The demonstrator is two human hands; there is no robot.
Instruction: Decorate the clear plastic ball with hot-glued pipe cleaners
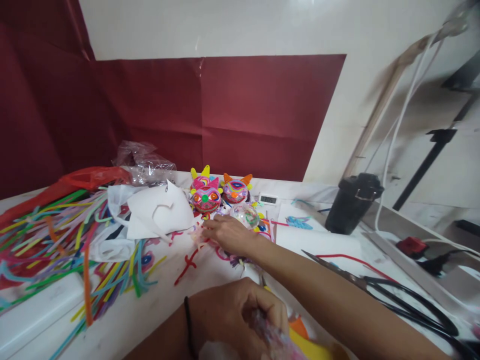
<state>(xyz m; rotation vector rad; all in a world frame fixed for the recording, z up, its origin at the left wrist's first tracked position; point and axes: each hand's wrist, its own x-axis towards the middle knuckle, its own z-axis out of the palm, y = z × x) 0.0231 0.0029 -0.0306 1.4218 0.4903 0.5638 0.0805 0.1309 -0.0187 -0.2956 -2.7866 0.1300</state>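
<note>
My right hand (229,233) reaches forward across the white table (157,305) and pinches a pale pink pipe cleaner (198,235) lying by a red pipe cleaner (187,264). Just beyond it sit decorated round craft balls (206,198), another with orange ears (235,190), and a clear one (244,214). My left hand (240,315), close to the camera with a black band on its wrist, is closed around a pink, glittery strand (275,337) over yellow and orange sheets (305,345).
A heap of coloured pipe cleaners (56,235) covers the left side, with white paper (157,212) and plastic bags (144,165) behind. Black scissors (393,292) lie at right, near a black cup (352,202), a small digital display (268,199) and a power strip (412,247).
</note>
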